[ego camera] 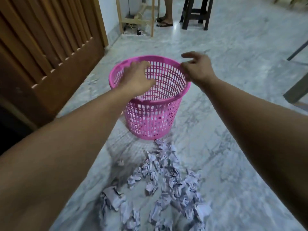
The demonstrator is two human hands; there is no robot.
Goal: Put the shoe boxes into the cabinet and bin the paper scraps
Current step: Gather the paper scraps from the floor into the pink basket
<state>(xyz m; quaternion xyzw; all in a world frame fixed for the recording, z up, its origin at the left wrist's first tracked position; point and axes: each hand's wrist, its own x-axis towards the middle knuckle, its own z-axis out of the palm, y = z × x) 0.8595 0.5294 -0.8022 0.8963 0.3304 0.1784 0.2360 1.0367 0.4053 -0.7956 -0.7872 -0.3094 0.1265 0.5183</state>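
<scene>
- Two bare arms reach from the lower corners of the frame toward a pink mesh bin [150, 120] that stands upright on the marble floor [233, 67], just above centre.
- At the far left, a brown slatted wooden door [50, 47] fills the upper left of the frame; whether it belongs to the cabinet cannot be told.
- Left of centre, the left hand [137, 77] hovers over the bin's open mouth, palm down, fingers loosely spread and curled; nothing shows in its grasp.
- Inside the bin, pale shapes show through the mesh near the bottom, too blurred to identify.
- Below the bin, in the lower centre of the frame, crumpled paper scraps [160, 185] lie scattered on the floor in a loose heap, the nearest one touching the bin's base.
- Right of centre, the right hand [195, 68] is at the bin's far right rim, fingers spread apart and bent, the thumb near the rim; it holds nothing that can be seen.
- Along the top edge stand a light wooden frame [135, 19], a person's foot in a sandal [165, 22] and a dark stool [195, 14].
- No shoe boxes are in view.
</scene>
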